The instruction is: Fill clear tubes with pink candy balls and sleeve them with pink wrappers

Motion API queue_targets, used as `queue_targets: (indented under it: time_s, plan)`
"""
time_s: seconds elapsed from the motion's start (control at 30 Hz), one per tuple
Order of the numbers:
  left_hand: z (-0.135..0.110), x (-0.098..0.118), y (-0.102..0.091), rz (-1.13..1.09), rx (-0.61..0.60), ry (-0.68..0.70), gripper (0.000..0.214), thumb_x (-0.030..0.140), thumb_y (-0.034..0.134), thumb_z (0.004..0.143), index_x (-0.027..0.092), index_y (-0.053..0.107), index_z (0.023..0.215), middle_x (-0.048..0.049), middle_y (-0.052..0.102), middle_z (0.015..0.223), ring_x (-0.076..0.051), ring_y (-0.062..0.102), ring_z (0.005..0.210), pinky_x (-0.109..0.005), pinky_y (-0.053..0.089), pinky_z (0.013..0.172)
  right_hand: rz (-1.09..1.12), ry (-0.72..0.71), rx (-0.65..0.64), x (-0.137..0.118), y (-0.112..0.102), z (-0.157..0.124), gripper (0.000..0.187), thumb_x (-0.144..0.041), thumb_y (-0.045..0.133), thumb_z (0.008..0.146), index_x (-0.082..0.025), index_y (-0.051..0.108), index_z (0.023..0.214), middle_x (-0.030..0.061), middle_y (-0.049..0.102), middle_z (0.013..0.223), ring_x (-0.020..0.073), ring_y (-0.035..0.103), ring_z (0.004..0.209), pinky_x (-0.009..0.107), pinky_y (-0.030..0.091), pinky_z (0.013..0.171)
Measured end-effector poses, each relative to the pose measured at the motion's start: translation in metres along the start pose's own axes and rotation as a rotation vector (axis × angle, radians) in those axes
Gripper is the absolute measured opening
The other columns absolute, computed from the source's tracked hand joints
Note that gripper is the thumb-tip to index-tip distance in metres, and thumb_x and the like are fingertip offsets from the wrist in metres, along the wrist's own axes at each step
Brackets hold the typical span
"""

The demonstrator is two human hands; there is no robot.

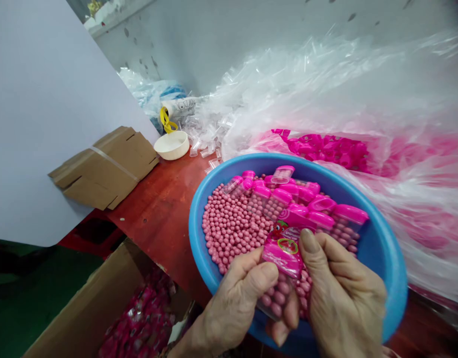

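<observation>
The left hand [232, 303] and right hand [340, 293] both pinch one clear pouch [283, 268] between them, narrowly, thumbs on its front, low in the frame. The pouch has a pink top and stands nearly upright above a blue basin [389, 263], its long axis tilted slightly, top toward the right thumb and bottom toward the left hand. Pink balls [229, 228] show through its lower part. The basin holds a heap of these balls and roughly ten more pouches [303, 199], overlapping too much for an exact count. At lower left sits one cardboard box [102, 303] of pink packets [142, 318]; one white bowl [171, 145] stands at upper center on a red table [157, 214].
</observation>
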State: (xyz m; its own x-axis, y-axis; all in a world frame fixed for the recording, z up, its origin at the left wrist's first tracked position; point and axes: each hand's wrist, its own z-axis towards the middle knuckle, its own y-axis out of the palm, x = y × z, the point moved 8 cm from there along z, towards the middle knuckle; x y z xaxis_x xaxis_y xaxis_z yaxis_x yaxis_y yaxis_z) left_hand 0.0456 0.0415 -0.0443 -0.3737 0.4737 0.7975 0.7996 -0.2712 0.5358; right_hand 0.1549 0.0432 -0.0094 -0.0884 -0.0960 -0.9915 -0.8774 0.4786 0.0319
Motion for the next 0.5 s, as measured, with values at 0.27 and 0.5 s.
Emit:
queue_targets:
  time_s: [0.27, 0.5]
  plan:
    - [0.008, 0.011, 0.003, -0.186, 0.053, 0.047, 0.048, 0.044, 0.046, 0.087, 0.013, 0.052, 0.050, 0.0019, 0.045, 0.038, -0.003, 0.033, 0.026, -0.015, 0.023, 0.028, -0.026, -0.147, -0.130, -0.012, 0.010, 0.010, 0.037, -0.050, 0.067, 0.075, -0.020, 0.056, 0.054, -0.0035, 0.052, 0.049, 0.0085, 0.047, 0.043, 0.016, 0.040, 0.039]
    - [0.009, 0.009, -0.006, -0.245, 0.131, 0.059, 0.051, 0.047, 0.046, 0.088, 0.013, 0.051, 0.050, 0.0027, 0.044, 0.038, -0.002, 0.032, 0.026, -0.012, 0.023, 0.029, 0.005, -0.161, -0.170, -0.004, 0.014, 0.009, 0.014, -0.030, 0.079, 0.064, -0.026, 0.073, 0.076, -0.0029, 0.070, 0.067, 0.0129, 0.064, 0.061, 0.020, 0.053, 0.058]
